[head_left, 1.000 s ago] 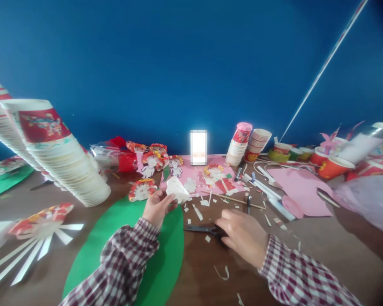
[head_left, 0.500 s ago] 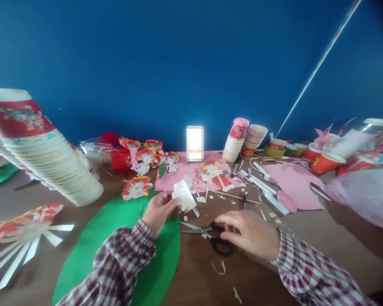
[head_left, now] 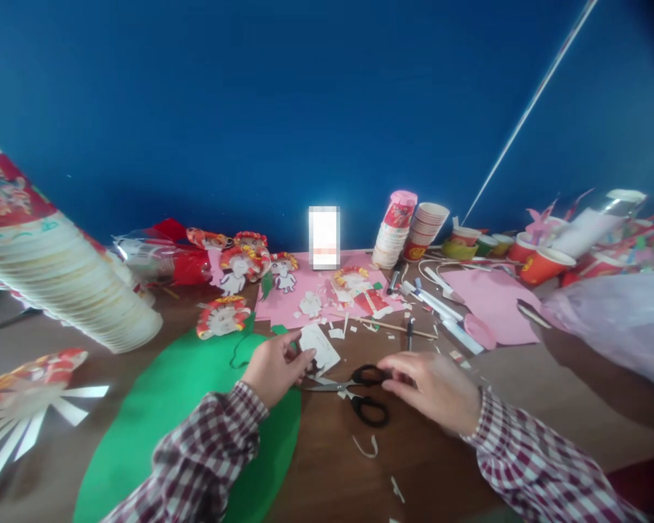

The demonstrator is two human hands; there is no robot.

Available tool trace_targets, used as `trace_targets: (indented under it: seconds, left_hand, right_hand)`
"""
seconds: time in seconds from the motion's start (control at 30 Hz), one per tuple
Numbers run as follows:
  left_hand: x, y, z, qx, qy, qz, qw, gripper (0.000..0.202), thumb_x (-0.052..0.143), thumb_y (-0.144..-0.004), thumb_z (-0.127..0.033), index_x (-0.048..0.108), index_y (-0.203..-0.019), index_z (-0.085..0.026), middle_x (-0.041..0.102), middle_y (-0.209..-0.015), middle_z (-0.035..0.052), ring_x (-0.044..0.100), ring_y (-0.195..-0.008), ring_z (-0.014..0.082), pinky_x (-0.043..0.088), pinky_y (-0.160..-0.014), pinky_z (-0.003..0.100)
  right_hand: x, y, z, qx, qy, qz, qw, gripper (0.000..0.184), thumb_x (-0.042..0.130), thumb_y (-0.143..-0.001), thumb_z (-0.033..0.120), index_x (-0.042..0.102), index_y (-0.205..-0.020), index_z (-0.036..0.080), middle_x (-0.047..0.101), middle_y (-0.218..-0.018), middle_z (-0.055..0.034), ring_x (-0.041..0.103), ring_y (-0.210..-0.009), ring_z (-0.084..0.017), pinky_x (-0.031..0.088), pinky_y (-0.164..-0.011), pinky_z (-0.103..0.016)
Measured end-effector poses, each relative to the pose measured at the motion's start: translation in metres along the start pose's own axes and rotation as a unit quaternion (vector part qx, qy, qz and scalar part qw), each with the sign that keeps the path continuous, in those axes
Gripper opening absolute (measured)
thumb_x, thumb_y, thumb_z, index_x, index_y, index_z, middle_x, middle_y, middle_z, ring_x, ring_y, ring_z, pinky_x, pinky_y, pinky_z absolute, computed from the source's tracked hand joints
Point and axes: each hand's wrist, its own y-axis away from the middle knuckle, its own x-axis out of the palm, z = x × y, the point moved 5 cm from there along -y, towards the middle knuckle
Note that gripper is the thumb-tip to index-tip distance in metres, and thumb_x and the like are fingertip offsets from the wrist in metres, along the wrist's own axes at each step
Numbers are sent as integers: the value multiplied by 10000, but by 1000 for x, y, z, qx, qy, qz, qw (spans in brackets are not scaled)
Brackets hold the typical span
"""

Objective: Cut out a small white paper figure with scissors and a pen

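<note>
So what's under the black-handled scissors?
Brown table shows around the scissors and through their handle loops, and a small white scrap peeks out by the pivot. Whatever lies directly beneath the blades and handles is covered.

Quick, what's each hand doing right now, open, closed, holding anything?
Left hand: closed, pinching a white paper piece.
Right hand: fingers curled at the black-handled scissors; whether gripping cannot be told.

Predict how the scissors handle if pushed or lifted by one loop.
The scissors probably feel stiff: the blades look like metal. With the blades parted, lifting one loop may let the other swing about the pivot. Lying flat on the table, they'd likely slide, not roll.
</note>
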Motion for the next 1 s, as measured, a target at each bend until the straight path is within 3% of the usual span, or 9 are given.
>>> trace_targets:
  seconds: [0.13, 0.27, 0.43, 0.6, 0.77, 0.9, 1.0]
  left_hand:
    - [-15, 3, -14, 105, -65, -70, 990, 287, 763, -535, -231, 712, -818, -218, 533, -457, -29, 441, -411, 129, 307, -432, 213]
    - [-16, 6, -27, 202, -136, -57, 968, 155, 691, -630, -241, 716, -783, -244, 639, -659, 24, 517, -570, 170, 367, -563, 245]
    - [1, 17, -33, 353, -330, 0, 876, 204, 543, -760, -198, 673, -916, -215, 652, -869, 73, 557, -841, 218, 393, -799, 330]
    - [15, 22, -25, 371, -413, 69, 829, 266, 463, -779, -112, 647, -941, -214, 625, -937, 67, 530, -854, 199, 426, -767, 325]
    - [20, 23, -24, 385, -448, 72, 804, 263, 454, -773, -95, 641, -918, -211, 603, -965, 68, 506, -875, 206, 431, -774, 338]
    - [24, 24, -26, 398, -453, 87, 793, 309, 433, -768, -69, 611, -993, -184, 603, -961, 80, 497, -881, 208, 428, -806, 348]
    - [25, 26, -26, 395, -463, 101, 787, 424, 444, -724, -33, 579, -1089, -201, 588, -987, 81, 485, -918, 216, 428, -822, 362]
  right_hand:
    - [-5, 4, -10, -11, 74, -32, 997, 156, 553, -828, 269, 623, -966, 245, 660, -848, 0, 618, -707, -145, 418, -612, -254]
    - [-8, 7, -23, -25, 154, -56, 986, 220, 469, -848, 146, 607, -999, 228, 620, -914, -31, 601, -750, -145, 418, -630, -252]
    - [-3, 6, -31, -47, 240, -31, 969, 351, 494, -810, 65, 573, -1093, 258, 588, -882, -17, 576, -734, -156, 402, -583, -254]
    - [-1, 2, -28, -71, 271, -28, 959, 210, 514, -820, 66, 615, -916, 223, 579, -830, -17, 550, -730, -156, 374, -559, -250]
    - [-5, 2, -26, -87, 285, -32, 954, 158, 517, -813, 69, 605, -803, 201, 580, -786, -21, 541, -708, -159, 364, -569, -261]
    - [-19, 9, -20, -94, 227, -110, 963, 179, 467, -848, 105, 596, -912, 213, 611, -825, -30, 565, -731, -160, 387, -622, -269]
    - [-30, 11, -12, -87, 96, -184, 974, 120, 489, -844, 155, 560, -928, 203, 619, -863, -42, 585, -764, -157, 419, -673, -262]
